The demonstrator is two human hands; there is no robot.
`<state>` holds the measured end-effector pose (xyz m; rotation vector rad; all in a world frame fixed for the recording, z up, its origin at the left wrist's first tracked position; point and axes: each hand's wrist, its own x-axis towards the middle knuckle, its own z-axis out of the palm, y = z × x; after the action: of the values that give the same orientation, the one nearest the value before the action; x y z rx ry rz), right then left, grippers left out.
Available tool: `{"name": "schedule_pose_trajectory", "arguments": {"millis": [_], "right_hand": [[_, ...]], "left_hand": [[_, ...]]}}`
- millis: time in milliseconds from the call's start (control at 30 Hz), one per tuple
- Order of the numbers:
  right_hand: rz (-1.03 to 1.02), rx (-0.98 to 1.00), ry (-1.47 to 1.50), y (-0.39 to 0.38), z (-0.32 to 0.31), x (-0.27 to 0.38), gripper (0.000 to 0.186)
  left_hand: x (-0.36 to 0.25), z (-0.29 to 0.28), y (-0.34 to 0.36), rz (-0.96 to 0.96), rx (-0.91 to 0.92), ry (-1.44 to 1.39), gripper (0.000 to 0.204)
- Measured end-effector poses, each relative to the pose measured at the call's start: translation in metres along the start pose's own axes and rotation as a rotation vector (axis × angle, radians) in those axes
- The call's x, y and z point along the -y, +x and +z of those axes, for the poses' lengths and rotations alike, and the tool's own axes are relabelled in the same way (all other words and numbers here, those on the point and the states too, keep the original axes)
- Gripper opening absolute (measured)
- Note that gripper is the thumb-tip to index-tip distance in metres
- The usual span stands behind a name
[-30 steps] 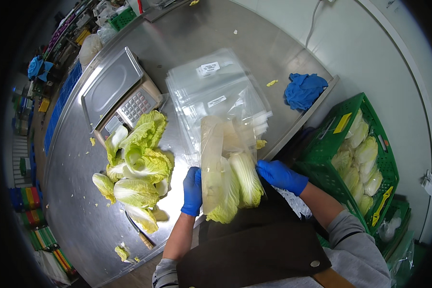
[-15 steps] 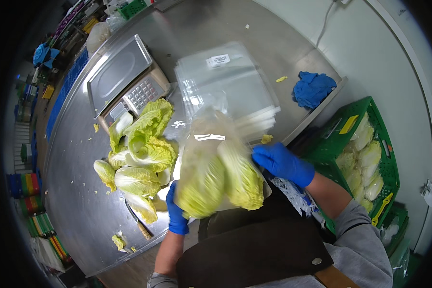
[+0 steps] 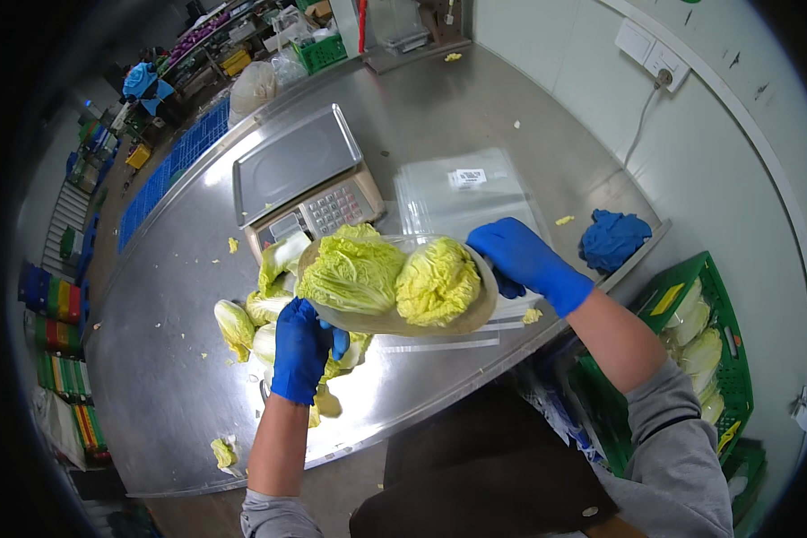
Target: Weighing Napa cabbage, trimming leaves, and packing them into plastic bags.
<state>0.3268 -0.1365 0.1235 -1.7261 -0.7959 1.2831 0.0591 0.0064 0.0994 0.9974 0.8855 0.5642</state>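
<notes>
Fingers of both blue-gloved hands grasp one clear bag, the left hand pinching its left end and the right hand its upper right corner. Inside are two cabbage heads, a left head and a right head, side by side above the near part of one metal table. Behind the left hand lies a pile of cabbage, partly hidden, its number unclear. Beyond stand one scale and one stack of clear bags, too thin to count. One crumpled blue bundle lies near the table's right edge.
</notes>
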Motion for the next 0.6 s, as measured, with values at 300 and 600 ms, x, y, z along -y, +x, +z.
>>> {"name": "schedule_pose_trajectory", "arguments": {"millis": [300,600], "right_hand": [[0.034,-0.074,-0.058,0.012,-0.001,0.016,0.029],[-0.046,-0.067,-0.043,0.026,-0.021,0.01,0.035]], "left_hand": [[0.004,-0.015,0.022,-0.04,0.176,-0.14,0.017],[-0.006,-0.003,0.031,0.009,0.235,-0.214,0.016]]}}
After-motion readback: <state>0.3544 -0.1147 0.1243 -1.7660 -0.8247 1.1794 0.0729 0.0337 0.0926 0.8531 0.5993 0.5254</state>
